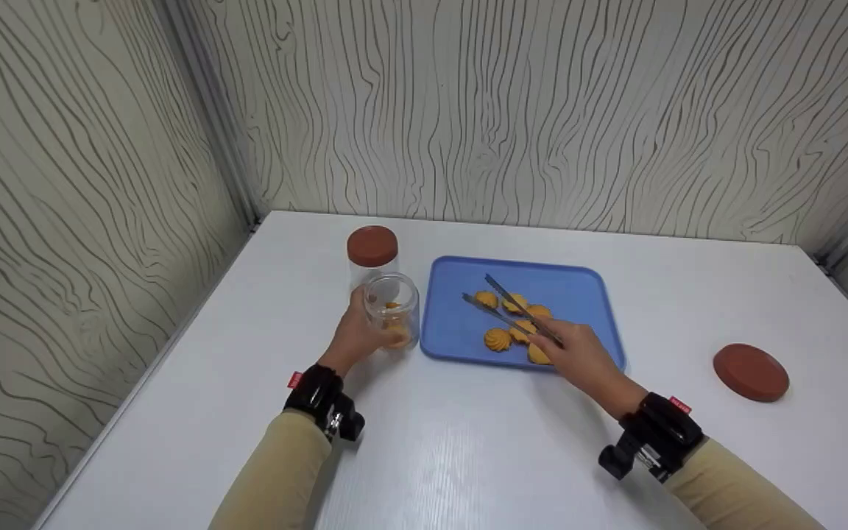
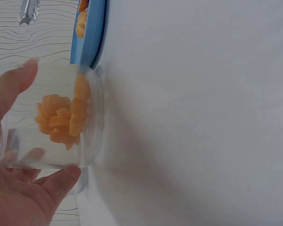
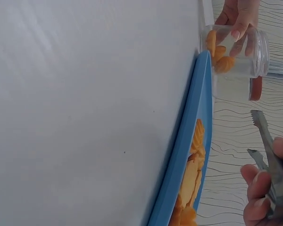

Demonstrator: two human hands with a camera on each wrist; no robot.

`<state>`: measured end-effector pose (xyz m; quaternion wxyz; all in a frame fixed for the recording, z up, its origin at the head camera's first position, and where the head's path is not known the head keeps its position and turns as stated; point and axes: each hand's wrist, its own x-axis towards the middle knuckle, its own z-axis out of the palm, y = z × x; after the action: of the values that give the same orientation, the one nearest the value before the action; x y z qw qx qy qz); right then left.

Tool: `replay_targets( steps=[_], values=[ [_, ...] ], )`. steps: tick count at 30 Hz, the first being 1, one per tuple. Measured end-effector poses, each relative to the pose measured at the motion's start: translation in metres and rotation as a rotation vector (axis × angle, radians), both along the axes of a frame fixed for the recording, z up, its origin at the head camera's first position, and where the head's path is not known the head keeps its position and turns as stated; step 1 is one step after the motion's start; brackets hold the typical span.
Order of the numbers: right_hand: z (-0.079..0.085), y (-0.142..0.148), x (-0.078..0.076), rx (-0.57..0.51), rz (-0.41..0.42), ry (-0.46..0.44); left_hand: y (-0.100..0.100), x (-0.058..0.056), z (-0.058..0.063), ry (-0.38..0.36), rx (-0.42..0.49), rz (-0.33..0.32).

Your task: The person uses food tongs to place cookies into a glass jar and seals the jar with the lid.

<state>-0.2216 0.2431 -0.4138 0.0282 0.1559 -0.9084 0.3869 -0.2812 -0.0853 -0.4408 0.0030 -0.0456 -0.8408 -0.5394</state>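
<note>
My left hand (image 1: pixel 354 335) grips a clear open-topped jar (image 1: pixel 411 316) on the white table, thumb and fingers around its sides. Several swirled golden cookies (image 2: pixel 56 117) lie at the bottom of this jar in the left wrist view. My right hand (image 1: pixel 578 353) holds metal tongs (image 1: pixel 501 316) above the blue tray (image 1: pixel 450 324). Their two serrated tips stand apart, with nothing between them in the right wrist view. Beneath the tongs, several more piped cookies (image 1: pixel 497 339) rest on the tray, partly covered by the tongs and right hand in the head view.
Just behind the held jar stands a second clear jar with a reddish-brown lid (image 1: pixel 372 246). A matching loose lid (image 1: pixel 751 373) lies on the table (image 1: pixel 453 456) at the right. Wood-patterned panels (image 1: pixel 468 110) rise along the table's back and left side.
</note>
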Motion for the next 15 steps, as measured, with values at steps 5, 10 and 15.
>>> replay_targets(
  steps=[5, 10, 15],
  values=[
    [-0.0036, 0.0004, -0.0030, -0.004, -0.008, 0.001, -0.0015, 0.0001, 0.0003, 0.005, 0.003, 0.001],
    [-0.0053, 0.0005, -0.0039, 0.024, -0.043, -0.016, -0.0004, 0.0004, 0.0010, 0.000, 0.003, 0.004],
    [-0.0088, 0.0004, -0.0039, 0.069, -0.064, -0.027, 0.0002, 0.0004, 0.0003, -0.011, 0.002, 0.006]
  ],
)
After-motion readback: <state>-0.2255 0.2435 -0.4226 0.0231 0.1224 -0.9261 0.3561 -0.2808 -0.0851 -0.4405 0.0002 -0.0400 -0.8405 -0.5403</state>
